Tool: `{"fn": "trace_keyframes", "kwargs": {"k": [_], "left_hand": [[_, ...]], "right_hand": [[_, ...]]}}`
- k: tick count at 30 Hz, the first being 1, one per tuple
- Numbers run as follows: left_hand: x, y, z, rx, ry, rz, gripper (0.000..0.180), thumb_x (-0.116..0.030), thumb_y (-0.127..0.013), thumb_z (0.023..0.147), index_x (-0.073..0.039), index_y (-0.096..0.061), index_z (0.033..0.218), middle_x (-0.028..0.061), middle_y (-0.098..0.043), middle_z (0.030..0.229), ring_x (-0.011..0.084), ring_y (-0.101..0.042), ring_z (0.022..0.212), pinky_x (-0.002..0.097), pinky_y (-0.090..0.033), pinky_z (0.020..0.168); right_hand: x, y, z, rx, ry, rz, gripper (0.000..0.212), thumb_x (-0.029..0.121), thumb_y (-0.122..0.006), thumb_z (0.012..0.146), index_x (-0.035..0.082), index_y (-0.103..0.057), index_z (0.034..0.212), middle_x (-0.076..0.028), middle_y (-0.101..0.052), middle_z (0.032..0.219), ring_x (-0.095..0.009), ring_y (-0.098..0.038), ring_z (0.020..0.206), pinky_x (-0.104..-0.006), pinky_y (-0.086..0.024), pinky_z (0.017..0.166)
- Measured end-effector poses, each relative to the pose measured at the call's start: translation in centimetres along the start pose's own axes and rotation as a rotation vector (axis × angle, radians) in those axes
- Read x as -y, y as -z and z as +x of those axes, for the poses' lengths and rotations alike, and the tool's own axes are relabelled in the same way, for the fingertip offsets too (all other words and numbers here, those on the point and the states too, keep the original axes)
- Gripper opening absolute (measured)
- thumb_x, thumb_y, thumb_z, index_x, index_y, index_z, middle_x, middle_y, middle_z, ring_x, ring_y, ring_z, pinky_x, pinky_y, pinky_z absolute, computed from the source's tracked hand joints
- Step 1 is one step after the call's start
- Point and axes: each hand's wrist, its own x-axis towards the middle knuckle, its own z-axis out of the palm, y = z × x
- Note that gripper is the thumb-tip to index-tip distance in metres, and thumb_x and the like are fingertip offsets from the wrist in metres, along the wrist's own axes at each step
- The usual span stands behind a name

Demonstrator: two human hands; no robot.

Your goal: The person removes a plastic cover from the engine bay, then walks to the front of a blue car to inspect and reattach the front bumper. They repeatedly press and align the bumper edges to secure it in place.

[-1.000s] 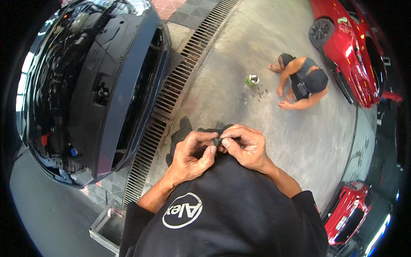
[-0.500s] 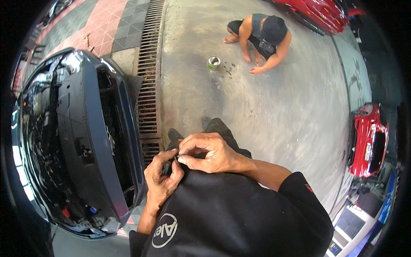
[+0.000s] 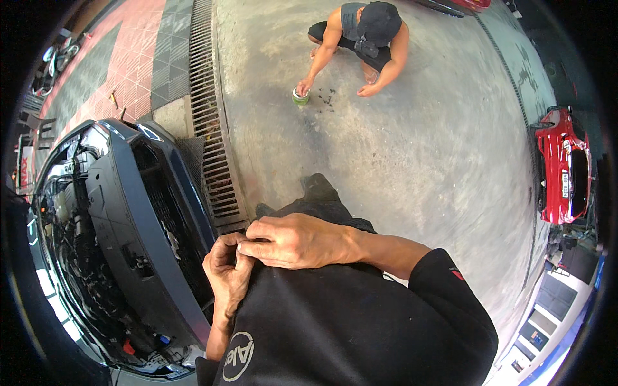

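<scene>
Close in front of my black shirt [image 3: 360, 315], both hands meet fingertip to fingertip. My left hand [image 3: 225, 270] is closed in a pinch, its thumb and forefinger held up against the other hand. My right hand [image 3: 302, 241] reaches across from the right, fingers curled and pressed together over the left fingertips. Whatever lies between them is hidden by the right hand's fingers. The nearest large thing is a dark grey-blue car [image 3: 154, 231] to the left, with its engine bay exposed.
A person in a cap [image 3: 376, 26] squats on the concrete floor [image 3: 399, 148], one hand at a green tin [image 3: 300, 98]. Small dark pieces [image 3: 327, 100] lie beside it. A metal drain grate [image 3: 209, 116] runs alongside the car. A red car [image 3: 563, 167] stands far right.
My right fingers have closed over the left fingertips, covering a small dark bit glimpsed there earlier. The view has shifted. The squatting person has reached a hand to the tin.
</scene>
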Motion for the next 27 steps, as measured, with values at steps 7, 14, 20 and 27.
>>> {"fn": "trace_keyframes", "kwargs": {"k": [7,14,20,27], "left_hand": [[-0.7,-0.4,0.2,0.047,0.090,-0.267,0.012,-0.003,-0.067,0.100,0.003,-0.068,0.110,0.0038,-0.070,0.093,0.0099,-0.063,0.081,0.0248,-0.052,0.076],[-0.7,-1.8,-0.4,-0.059,0.233,-0.284,0.011,-0.008,-0.073,0.099,0.000,-0.068,0.106,0.0036,-0.071,0.101,0.0084,-0.064,0.091,0.0253,-0.053,0.083],[0.3,-2.7,-1.0,-0.062,0.094,-0.329,0.013,-0.007,-0.070,0.101,0.002,-0.069,0.110,0.0116,-0.067,0.124,0.0146,-0.063,0.108,0.0297,-0.051,0.095],[0.4,-3.5,-0.9,-0.122,-0.084,-0.091,0.010,-0.005,-0.074,0.097,0.001,-0.068,0.104,0.0119,-0.068,0.120,0.0161,-0.064,0.107,0.0307,-0.053,0.094]], "right_hand": [[-0.9,0.6,-0.3,-0.072,-0.024,0.111,0.031,0.006,-0.076,0.088,-0.001,-0.067,0.117,-0.011,-0.062,0.104,-0.027,-0.070,0.087,-0.0362,-0.062,0.072],[-1.0,1.9,-0.3,-0.067,-0.051,0.004,0.030,0.006,-0.080,0.081,0.002,-0.070,0.109,-0.011,-0.065,0.103,-0.028,-0.069,0.092,-0.0372,-0.061,0.078],[-0.7,0.8,-0.5,-0.107,-0.154,0.025,0.029,-0.003,-0.081,0.079,0.001,-0.073,0.106,-0.011,-0.073,0.094,-0.027,-0.073,0.081,-0.0361,-0.060,0.070],[-0.8,0.9,-1.0,-0.081,-0.170,-0.005,0.030,-0.002,-0.081,0.078,-0.001,-0.073,0.107,-0.014,-0.075,0.095,-0.027,-0.075,0.081,-0.0355,-0.061,0.069]]}}
